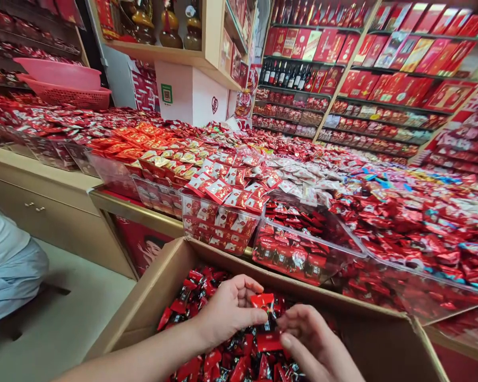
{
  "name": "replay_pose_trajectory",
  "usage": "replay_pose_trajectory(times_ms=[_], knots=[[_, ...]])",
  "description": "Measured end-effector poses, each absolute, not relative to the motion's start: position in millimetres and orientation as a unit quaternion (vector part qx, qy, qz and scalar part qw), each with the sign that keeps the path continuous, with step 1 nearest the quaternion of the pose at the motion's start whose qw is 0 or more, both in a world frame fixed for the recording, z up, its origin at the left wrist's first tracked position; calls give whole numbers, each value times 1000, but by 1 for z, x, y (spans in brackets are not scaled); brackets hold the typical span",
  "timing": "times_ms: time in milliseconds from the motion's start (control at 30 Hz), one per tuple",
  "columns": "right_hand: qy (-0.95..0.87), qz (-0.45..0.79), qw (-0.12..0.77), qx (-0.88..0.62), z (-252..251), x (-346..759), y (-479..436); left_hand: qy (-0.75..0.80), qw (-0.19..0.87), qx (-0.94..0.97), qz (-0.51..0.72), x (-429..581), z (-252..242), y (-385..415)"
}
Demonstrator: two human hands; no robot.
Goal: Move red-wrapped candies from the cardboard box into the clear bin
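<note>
Both hands are over an open cardboard box filled with red and black wrapped candies. My left hand pinches one red wrapped candy between thumb and fingers, lifted just above the pile. My right hand is curled beside it, its fingertips closed on the lower end of the same candy or on one just below it; which one I cannot tell.
Clear plastic bins heaped with red wrapped candies cover the counter behind the box. Pink baskets sit at the far left. Shelves of red gift boxes and bottles line the back wall. A person in pale clothing sits at the left.
</note>
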State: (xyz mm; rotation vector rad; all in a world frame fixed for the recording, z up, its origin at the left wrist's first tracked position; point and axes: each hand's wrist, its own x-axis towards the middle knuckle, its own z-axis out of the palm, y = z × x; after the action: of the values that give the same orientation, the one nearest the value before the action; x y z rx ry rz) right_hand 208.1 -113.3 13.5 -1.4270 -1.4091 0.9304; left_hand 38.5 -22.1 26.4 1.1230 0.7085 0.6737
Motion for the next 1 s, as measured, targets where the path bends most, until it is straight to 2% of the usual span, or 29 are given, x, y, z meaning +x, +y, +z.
replay_pose_trajectory(times_ms=[67, 133, 333, 500, 733, 867, 1000], knots=[[-556, 424, 461, -547, 18, 194, -95, 313, 743, 494, 325, 37, 25, -23], [-532, 426, 491, -542, 21, 187, -85, 305, 754, 466, 348, 36, 26, -22], [-506, 424, 510, -552, 33, 187, -75, 251, 794, 411, 371, 33, 37, -18], [-526, 416, 487, -559, 31, 182, -69, 272, 758, 471, 360, 31, 31, -17], [-692, 204, 432, -542, 14, 179, -69, 269, 773, 443, 367, 30, 26, -15], [-703, 150, 442, -537, 10, 181, -68, 251, 823, 421, 287, 30, 26, -17], [-756, 37, 407, -511, 10, 185, -69, 308, 786, 464, 267, 33, 18, -17]])
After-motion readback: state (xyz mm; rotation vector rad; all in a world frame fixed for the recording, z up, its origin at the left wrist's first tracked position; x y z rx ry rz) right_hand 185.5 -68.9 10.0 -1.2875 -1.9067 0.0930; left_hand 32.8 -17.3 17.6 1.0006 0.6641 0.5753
